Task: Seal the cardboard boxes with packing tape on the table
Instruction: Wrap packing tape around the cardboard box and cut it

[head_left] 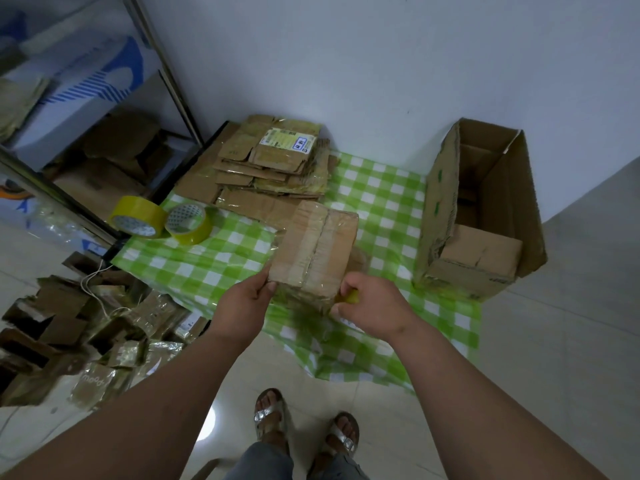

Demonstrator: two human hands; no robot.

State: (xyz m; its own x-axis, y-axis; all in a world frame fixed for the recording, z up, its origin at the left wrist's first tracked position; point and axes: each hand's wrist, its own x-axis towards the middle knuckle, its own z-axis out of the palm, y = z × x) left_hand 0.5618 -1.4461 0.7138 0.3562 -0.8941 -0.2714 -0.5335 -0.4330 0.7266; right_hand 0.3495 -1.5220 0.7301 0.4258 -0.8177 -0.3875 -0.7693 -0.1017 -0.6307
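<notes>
A small cardboard box point(313, 251), wrapped in clear tape, sits near the front of the table with the green checked cloth point(214, 268). My left hand point(247, 299) grips its near left corner. My right hand point(372, 304) is at the box's near right corner and holds a yellow object point(351, 297), mostly hidden in the fingers. Two yellow tape rolls point(138, 216) point(190, 223) lie at the table's left edge.
A stack of flattened cardboard boxes point(273, 161) lies at the back of the table. A large open carton point(481, 209) stands at the right with small boxes inside. Several small boxes point(86, 330) are piled on the floor at left. Metal shelving point(104, 133) stands behind.
</notes>
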